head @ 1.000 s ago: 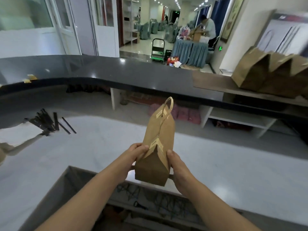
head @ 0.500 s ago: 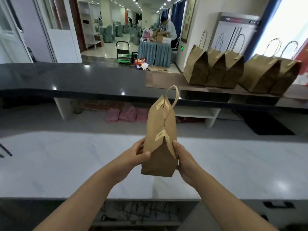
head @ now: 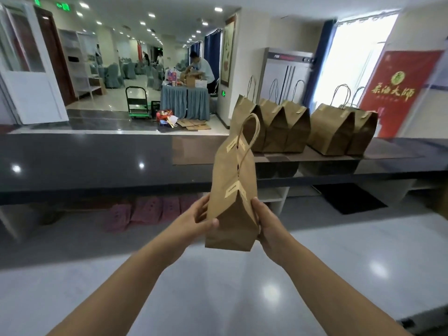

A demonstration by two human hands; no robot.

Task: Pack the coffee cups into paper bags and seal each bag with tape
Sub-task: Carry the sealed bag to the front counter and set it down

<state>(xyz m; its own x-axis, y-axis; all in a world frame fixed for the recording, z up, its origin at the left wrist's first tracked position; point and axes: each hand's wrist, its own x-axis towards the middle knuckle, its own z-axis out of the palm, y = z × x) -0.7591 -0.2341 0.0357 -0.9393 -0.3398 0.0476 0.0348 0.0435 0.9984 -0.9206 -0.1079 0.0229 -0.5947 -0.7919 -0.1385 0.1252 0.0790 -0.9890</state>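
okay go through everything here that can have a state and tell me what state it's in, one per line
held paper bag: top folded shut, two tape strips on it, upright, off the counter
left hand: grips the bag's left side
right hand: grips the bag's right side
five paper bags on the ledge: standing upright, tops folded shut

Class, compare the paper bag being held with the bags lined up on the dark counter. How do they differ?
The held bag is up in the air, gripped by the left hand and right hand; the counter bags stand unsupported. The held bag is alone; those stand in a row. All are brown paper with twisted handles and closed tops.
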